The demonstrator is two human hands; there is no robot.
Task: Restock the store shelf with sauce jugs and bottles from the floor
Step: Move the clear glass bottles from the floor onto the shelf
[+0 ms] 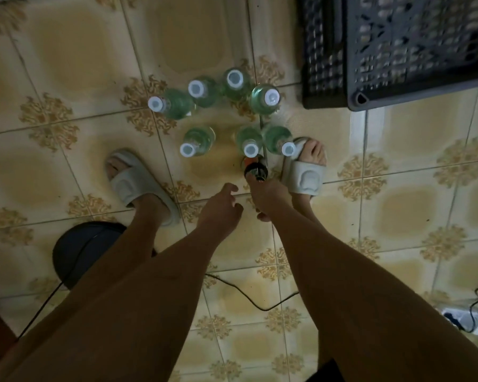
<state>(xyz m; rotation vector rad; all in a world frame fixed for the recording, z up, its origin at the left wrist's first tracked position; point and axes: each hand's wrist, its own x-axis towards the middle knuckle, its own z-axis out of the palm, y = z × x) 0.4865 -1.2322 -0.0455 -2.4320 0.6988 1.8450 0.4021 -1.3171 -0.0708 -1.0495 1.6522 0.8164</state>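
Labels unreadable | right grip (262,197) clasping dark bottle (255,170), neck toward 12 o'clock | left grip (221,205) loose, holding nothing | seven green bottles (233,81) upright on floor (80,64)

shop floor: patterned tiles (75,59), crates (414,51) (stacked)
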